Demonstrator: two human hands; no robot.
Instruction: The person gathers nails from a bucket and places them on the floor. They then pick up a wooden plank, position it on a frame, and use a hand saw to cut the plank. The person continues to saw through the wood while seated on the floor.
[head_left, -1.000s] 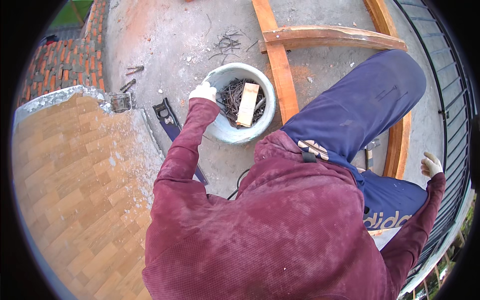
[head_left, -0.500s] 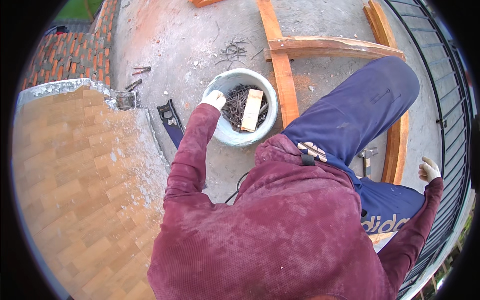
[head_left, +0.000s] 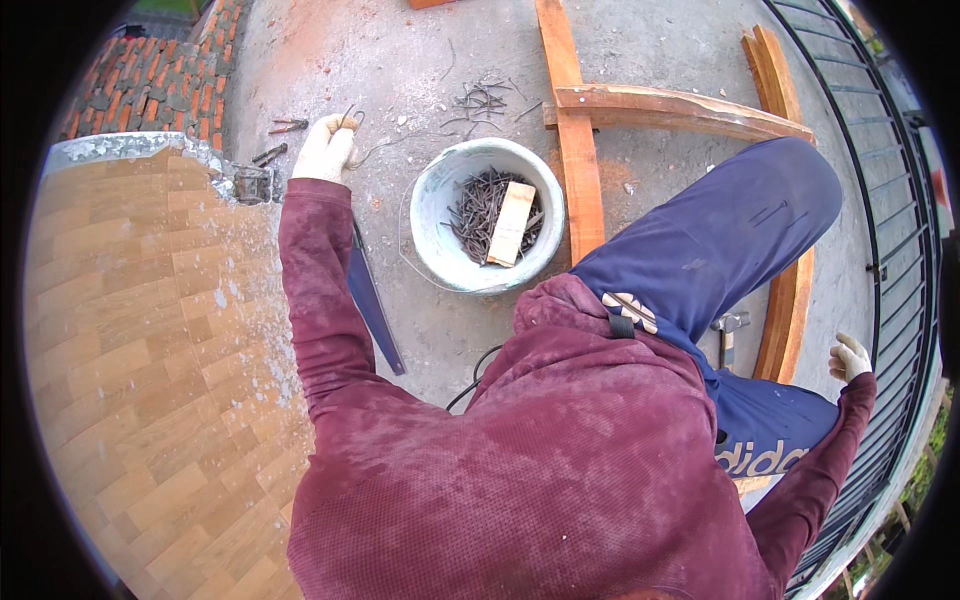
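My left hand point(head_left: 327, 150), in a pale work glove, is closed on a thin bent wire point(head_left: 400, 142) left of the bucket. One end of the wire curls above my fingers, and the rest trails right toward the bucket's far side. The whitish bucket point(head_left: 428, 240) stands on the concrete with many dark nails point(head_left: 475, 212) inside and a short wood block point(head_left: 511, 224) lying on them. Out at the right by the railing, my gloved right hand point(head_left: 850, 358) hangs with its fingers loosely bent and apart, nothing visible in it.
A handsaw point(head_left: 372, 305) lies partly under my left forearm. Pliers point(head_left: 289, 126) rest near the brickwork point(head_left: 150, 95). Loose nails point(head_left: 483, 98) lie beyond the bucket. Timber beams point(head_left: 575, 150) cross ahead, a hammer point(head_left: 729, 335) sits beside my leg, and a black railing point(head_left: 900, 225) runs right.
My left hand has moved from the bucket's left rim out to the left, and a bent wire now shows in it. My right hand has shifted slightly, staying near the railing.
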